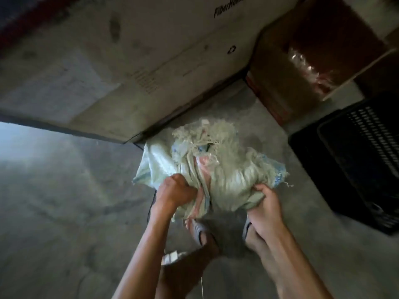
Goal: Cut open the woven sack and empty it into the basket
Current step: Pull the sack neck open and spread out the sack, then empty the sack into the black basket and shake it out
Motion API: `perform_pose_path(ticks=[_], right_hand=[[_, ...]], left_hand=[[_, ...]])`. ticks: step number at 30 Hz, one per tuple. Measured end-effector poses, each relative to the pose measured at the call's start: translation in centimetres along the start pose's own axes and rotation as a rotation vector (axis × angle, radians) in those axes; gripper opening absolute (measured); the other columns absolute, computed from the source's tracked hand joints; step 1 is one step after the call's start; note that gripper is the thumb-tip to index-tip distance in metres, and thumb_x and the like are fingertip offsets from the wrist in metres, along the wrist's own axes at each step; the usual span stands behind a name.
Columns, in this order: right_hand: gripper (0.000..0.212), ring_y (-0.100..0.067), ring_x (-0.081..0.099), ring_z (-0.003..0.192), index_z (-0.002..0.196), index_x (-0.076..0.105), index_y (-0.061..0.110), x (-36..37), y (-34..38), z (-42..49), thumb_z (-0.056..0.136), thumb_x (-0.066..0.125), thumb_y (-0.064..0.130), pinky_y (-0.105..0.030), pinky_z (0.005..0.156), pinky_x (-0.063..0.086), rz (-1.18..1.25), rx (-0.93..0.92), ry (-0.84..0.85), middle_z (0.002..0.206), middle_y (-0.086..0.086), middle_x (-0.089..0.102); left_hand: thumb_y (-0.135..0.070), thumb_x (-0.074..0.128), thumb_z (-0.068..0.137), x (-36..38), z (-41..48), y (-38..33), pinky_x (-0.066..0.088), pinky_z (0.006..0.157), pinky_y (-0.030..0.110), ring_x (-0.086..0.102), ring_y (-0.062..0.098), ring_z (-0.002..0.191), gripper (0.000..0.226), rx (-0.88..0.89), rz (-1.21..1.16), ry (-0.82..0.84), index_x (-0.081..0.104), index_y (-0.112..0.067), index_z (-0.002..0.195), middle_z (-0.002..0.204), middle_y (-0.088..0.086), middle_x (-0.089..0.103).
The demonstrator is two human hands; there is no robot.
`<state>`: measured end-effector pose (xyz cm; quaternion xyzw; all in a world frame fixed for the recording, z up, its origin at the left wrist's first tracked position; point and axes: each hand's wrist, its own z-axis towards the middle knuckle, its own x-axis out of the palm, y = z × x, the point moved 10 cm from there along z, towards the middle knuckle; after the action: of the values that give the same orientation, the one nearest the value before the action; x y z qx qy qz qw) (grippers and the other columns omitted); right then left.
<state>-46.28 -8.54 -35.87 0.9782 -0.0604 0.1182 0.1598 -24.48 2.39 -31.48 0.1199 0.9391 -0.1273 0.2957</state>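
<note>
Head view showed your left hand (pixel 172 188) and right hand (pixel 264 200) fisted on the woven sack (pixel 207 160); you needed its frayed mouth tipped over the basket (pixel 354 156).

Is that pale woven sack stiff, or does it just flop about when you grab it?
Probably floppy: the woven sack bunches into folds where the left hand and right hand clutch it. The frayed threads at its top suggest it could snag or unravel. Its weight is hard to judge.

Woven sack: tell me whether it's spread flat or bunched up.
Bunched up. The woven sack is crumpled into folds, its frayed edge on top, gripped by the left hand and right hand above the floor.
</note>
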Motion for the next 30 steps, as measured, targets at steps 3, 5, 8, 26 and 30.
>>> perform_pose_path(ticks=[3,5,8,26,30], right_hand=[[0.044,-0.012,0.063,0.118,0.114,0.070,0.033,3.4,0.2,-8.6,0.073,0.085,0.026,-0.039,0.105,0.046,-0.384,-0.101,0.066,0.117,0.008,0.073],[0.053,-0.009,0.068,0.111,0.118,0.066,0.025,7.4,1.6,-12.7,0.069,0.088,0.022,-0.033,0.100,0.049,-0.391,-0.157,0.089,0.114,0.007,0.075],[0.061,-0.016,0.067,0.118,0.131,0.061,0.013,12.7,5.6,-17.1,0.075,0.080,-0.003,-0.039,0.106,0.051,-0.353,-0.399,0.085,0.126,-0.002,0.072],[0.053,0.006,0.069,0.096,0.116,0.067,0.031,-3.9,17.6,-41.0,0.069,0.079,0.053,-0.020,0.090,0.052,0.151,-0.624,-0.141,0.119,0.018,0.071],[0.046,0.038,0.044,0.099,0.091,0.053,0.083,-12.9,17.3,-35.2,0.046,0.055,0.093,0.009,0.094,0.001,0.387,-0.528,-0.151,0.089,0.061,0.053]], left_hand=[[-0.006,0.061,0.073,-5.8,-6.2,0.8,0.049,0.077,0.037,0.052,0.027,0.083,0.011,0.004,-0.168,-0.286,0.064,0.002,0.079,0.086,0.016,0.060],[-0.002,0.056,0.070,-10.4,-10.4,0.3,0.035,0.080,0.032,0.040,0.024,0.092,0.010,0.122,-0.207,-0.476,0.058,-0.001,0.080,0.096,0.014,0.053],[-0.002,0.050,0.066,-17.3,-16.7,-2.5,0.039,0.072,0.036,0.048,0.025,0.086,0.019,0.418,-0.348,-0.636,0.059,-0.004,0.084,0.093,0.012,0.061],[0.016,0.047,0.062,-15.2,-39.6,-24.3,0.051,0.102,0.044,0.061,0.012,0.119,0.082,1.009,-0.870,-0.045,0.051,-0.017,0.137,0.126,-0.004,0.065],[0.013,0.044,0.059,-8.1,-34.3,-28.9,0.041,0.114,0.054,0.054,0.018,0.134,0.094,0.869,-0.804,0.017,0.045,-0.020,0.147,0.140,-0.002,0.061]])
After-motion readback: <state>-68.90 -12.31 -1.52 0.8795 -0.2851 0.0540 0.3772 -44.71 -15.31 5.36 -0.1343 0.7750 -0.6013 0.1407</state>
